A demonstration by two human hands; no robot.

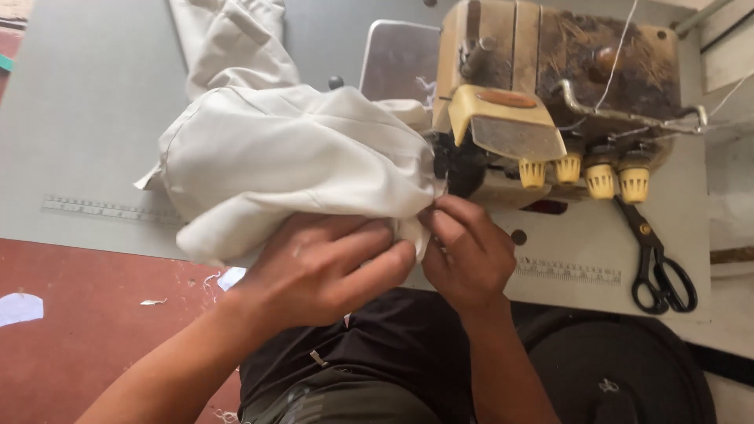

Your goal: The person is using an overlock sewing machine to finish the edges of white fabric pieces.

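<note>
White cloth (283, 149): a bunched heap of white fabric, it lies on the grey table (86, 118) left of the sewing machine, and its right edge reaches to the needle area of the machine.
Left hand (322, 267): it rests on the lower edge of the cloth, fingers curled and pressing the fabric against the table edge.
Right hand (463, 251): it pinches the corner of the cloth with thumb and fingertips, just in front of the machine foot; closed on the fabric.
Hands together: they are just beside each other, with the fabric edge between them.
Sewing machine (550, 94): an old cream-coloured overlock machine, dusty on top, with four yellow knobs (585, 177) in a row at the front.
Scissors (656, 259): black handles, they lie on the table right of the right hand, well apart from it.
Ruler strip (102, 209): a printed scale on the table near the front edge, left of the cloth.
Floor (86, 330): red, with small scraps of white fabric.
</note>
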